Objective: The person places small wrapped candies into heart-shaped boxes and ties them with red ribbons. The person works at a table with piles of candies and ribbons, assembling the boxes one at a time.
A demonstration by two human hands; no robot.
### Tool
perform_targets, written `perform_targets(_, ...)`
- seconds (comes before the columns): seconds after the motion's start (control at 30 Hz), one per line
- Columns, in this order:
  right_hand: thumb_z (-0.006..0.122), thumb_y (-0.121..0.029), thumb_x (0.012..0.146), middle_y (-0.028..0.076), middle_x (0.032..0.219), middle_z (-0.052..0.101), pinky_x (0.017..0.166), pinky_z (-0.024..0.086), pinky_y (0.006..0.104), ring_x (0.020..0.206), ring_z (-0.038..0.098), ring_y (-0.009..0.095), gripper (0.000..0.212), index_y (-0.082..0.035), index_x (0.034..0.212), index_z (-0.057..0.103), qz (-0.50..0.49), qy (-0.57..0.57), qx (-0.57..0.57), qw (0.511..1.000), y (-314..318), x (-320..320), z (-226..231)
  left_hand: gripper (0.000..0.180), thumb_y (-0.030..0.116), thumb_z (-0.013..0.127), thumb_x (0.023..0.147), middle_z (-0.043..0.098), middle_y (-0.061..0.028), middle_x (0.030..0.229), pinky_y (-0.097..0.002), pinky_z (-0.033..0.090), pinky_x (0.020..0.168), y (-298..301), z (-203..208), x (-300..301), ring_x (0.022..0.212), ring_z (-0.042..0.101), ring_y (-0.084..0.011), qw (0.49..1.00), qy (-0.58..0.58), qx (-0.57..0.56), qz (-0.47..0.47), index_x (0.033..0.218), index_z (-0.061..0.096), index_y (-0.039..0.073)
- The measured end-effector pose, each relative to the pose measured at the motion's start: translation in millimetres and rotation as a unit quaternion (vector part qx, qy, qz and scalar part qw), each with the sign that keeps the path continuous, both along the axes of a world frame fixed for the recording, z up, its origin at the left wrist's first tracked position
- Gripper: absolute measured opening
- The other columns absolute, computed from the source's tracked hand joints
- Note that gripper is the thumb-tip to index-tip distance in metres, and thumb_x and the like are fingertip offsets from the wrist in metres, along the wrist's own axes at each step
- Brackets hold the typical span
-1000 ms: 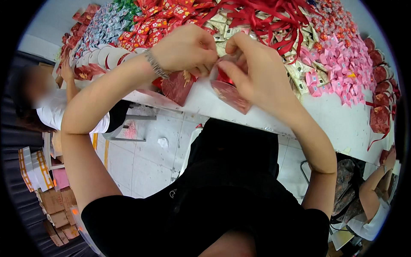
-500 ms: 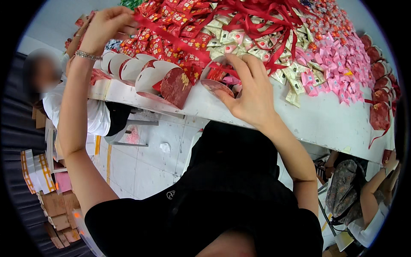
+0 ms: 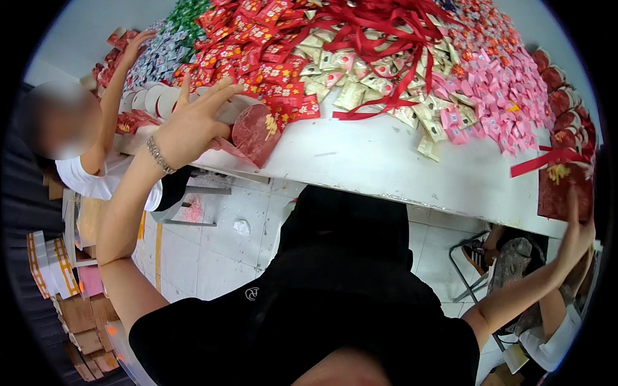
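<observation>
On the left, my left hand [image 3: 196, 122] is spread over the front end of a row of red-and-white paper gift boxes. Its fingers are apart, right beside the nearest red box [image 3: 256, 134], which has a gold decoration. At the far right edge of the table, my right hand [image 3: 581, 230] has its fingers against the front of a red gift box [image 3: 559, 199], and part of the grip is hidden. A red ribbon [image 3: 544, 161] sticks out leftward from the top of that box.
Heaps of red packets [image 3: 270, 64], cream sachets [image 3: 351, 93], loose red ribbons [image 3: 386, 45] and pink wrapped pieces [image 3: 508, 96] cover the table's far side. More red boxes [image 3: 566, 100] line the right. A person [image 3: 109, 174] reaches over the left end; another sits lower right.
My right hand has carried the red box from the table's middle to the far right. My left hand has let go of the ribbon and come down to the row of boxes.
</observation>
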State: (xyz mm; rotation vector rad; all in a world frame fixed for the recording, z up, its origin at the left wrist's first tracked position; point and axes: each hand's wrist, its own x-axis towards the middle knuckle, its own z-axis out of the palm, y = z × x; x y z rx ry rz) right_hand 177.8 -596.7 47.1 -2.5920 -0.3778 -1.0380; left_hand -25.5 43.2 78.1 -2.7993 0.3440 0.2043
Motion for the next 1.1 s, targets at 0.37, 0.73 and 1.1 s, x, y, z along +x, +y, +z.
perform_targets(0.37,0.061,-0.057,0.087,0.022,0.122,0.057,0.089,0.049,0.0448,0.107,0.059,0.038,0.065,-0.005,0.126,0.058,-0.261,-0.105,-0.147,0.948,-132.7,107.9,-129.2,0.015,0.008,0.07,0.069,0.048,-0.0181,0.134,-0.0633,0.025,0.108,-128.7,-17.4,63.9,0.129,0.043,-0.0345,0.97,-0.022,-0.18,-0.161,0.084,0.068,0.009)
perform_targets(0.73,0.062,-0.036,0.093,0.013,0.115,0.065,0.088,0.051,0.0382,0.105,0.062,0.028,0.045,-0.004,0.125,0.059,-0.258,-0.303,-0.18,0.9,-60.4,113.1,-35.4,0.036,0.028,0.074,0.078,0.072,-0.0113,0.087,-0.0324,0.056,0.071,-59.0,58.4,250.6,0.079,0.071,-0.0213,0.888,-0.001,-0.455,-0.075,0.108,0.068,0.009)
perform_targets(1.1,0.059,-0.01,0.085,0.017,0.09,0.067,0.074,0.051,0.0406,0.085,0.065,0.035,0.016,-0.003,0.099,0.064,0.291,-0.028,-0.09,0.952,325.8,354.9,-7.7,0.04,0.025,0.063,0.083,0.061,-0.0136,0.127,-0.0425,0.049,0.095,114.9,-87.6,630.8,0.115,0.06,-0.0325,0.963,-0.143,-0.095,0.206,0.123,0.064,0.02)
